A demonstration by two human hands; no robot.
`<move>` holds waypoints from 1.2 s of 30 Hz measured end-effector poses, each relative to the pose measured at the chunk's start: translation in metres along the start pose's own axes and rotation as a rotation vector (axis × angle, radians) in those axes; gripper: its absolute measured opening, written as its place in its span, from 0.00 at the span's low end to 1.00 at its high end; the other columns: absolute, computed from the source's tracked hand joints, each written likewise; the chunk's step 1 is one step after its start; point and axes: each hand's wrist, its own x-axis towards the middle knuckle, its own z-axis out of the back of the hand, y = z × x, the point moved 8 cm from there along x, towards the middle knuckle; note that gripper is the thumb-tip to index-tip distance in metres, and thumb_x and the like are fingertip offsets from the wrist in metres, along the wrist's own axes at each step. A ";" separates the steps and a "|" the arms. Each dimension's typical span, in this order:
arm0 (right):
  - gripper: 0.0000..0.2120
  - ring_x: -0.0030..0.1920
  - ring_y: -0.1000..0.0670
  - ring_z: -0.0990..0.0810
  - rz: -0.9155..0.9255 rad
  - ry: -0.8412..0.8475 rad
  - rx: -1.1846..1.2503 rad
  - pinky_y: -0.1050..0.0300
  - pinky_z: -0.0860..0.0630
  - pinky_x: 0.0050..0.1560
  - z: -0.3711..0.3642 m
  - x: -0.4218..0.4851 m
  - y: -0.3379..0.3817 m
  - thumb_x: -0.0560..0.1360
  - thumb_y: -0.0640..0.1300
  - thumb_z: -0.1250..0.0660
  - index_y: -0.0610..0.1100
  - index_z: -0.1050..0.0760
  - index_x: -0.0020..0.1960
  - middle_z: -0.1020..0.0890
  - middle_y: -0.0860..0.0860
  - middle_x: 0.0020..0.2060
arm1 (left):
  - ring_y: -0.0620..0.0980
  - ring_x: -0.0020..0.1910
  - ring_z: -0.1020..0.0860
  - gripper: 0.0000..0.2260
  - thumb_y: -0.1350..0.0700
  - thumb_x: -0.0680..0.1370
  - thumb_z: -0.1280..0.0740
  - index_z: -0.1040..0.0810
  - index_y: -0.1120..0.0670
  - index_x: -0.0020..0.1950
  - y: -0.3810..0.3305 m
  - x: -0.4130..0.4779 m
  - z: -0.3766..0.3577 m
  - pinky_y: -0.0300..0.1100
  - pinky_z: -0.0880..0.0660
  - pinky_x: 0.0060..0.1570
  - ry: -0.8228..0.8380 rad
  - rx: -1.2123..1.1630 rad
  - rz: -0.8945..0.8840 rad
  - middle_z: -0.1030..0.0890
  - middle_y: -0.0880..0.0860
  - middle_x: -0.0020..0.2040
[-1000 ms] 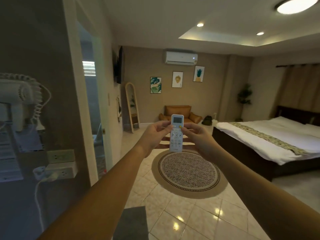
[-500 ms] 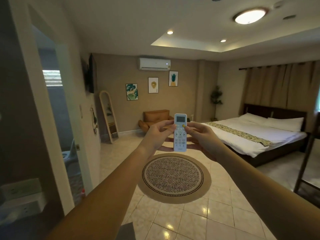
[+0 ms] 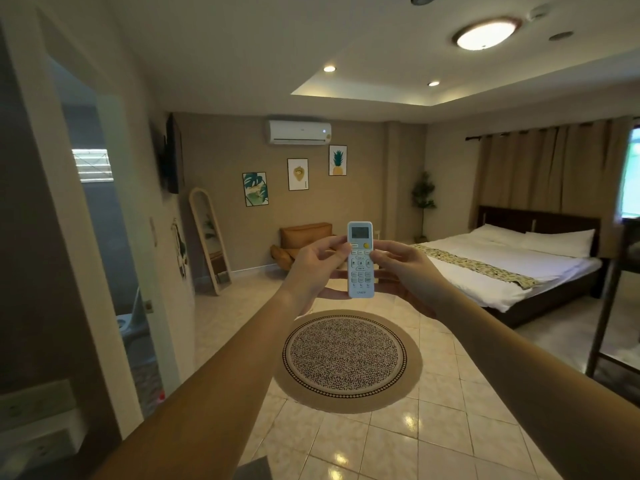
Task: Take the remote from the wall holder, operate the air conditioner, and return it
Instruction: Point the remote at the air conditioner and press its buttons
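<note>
I hold a white remote upright at arm's length in the middle of the view, its small screen at the top and a yellow button below it. My left hand grips its left edge and my right hand grips its right edge, the right thumb near the yellow button. The white air conditioner hangs high on the far wall, above and behind the remote. The wall holder is not in view.
A round patterned rug lies on the tiled floor ahead. A bed stands at the right, a tan armchair at the far wall, a leaning mirror and an open doorway at the left.
The view has swung right and upward, so the hair dryer and most of the sockets at the left have left the frame. Both hands still hold the remote, now raised toward the air conditioner.
</note>
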 end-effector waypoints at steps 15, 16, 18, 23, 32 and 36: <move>0.14 0.58 0.41 0.12 0.006 0.013 -0.038 0.36 0.16 0.59 -0.013 -0.004 0.011 0.84 0.41 0.33 0.44 0.20 0.69 0.12 0.43 0.57 | 0.57 0.53 0.12 0.17 0.53 0.81 0.27 0.18 0.48 0.70 -0.017 -0.010 0.009 0.59 0.13 0.40 -0.001 0.071 -0.008 0.12 0.55 0.56; 0.14 0.58 0.41 0.12 0.002 0.012 -0.034 0.36 0.16 0.59 -0.014 -0.004 0.012 0.84 0.41 0.33 0.44 0.21 0.69 0.12 0.43 0.57 | 0.57 0.52 0.12 0.17 0.53 0.81 0.27 0.18 0.48 0.70 -0.018 -0.011 0.010 0.60 0.13 0.40 -0.008 0.076 -0.011 0.12 0.56 0.56; 0.14 0.58 0.41 0.12 -0.002 0.012 -0.029 0.36 0.16 0.59 -0.015 -0.005 0.013 0.84 0.41 0.33 0.45 0.20 0.69 0.12 0.43 0.57 | 0.57 0.51 0.12 0.16 0.53 0.81 0.27 0.18 0.49 0.69 -0.020 -0.013 0.010 0.59 0.14 0.39 -0.018 0.077 -0.012 0.13 0.56 0.56; 0.14 0.57 0.42 0.12 -0.007 0.010 -0.036 0.37 0.15 0.57 -0.017 -0.004 0.015 0.84 0.42 0.33 0.46 0.20 0.69 0.12 0.44 0.57 | 0.56 0.49 0.11 0.14 0.53 0.81 0.27 0.17 0.51 0.67 -0.024 -0.015 0.012 0.59 0.14 0.39 -0.025 0.080 -0.006 0.13 0.57 0.56; 0.11 0.53 0.42 0.10 -0.292 0.022 0.003 0.51 0.12 0.42 -0.025 0.002 0.016 0.83 0.41 0.31 0.40 0.18 0.64 0.11 0.39 0.54 | 0.53 0.44 0.11 0.07 0.55 0.83 0.31 0.16 0.56 0.59 -0.024 -0.009 0.013 0.49 0.15 0.35 -0.027 0.089 0.207 0.11 0.58 0.51; 0.11 0.55 0.41 0.11 -0.323 0.025 0.028 0.51 0.11 0.44 -0.027 0.009 0.027 0.83 0.41 0.31 0.39 0.19 0.64 0.11 0.40 0.52 | 0.54 0.38 0.11 0.11 0.57 0.82 0.30 0.16 0.60 0.62 -0.034 -0.004 0.014 0.47 0.15 0.33 -0.039 0.047 0.252 0.10 0.58 0.46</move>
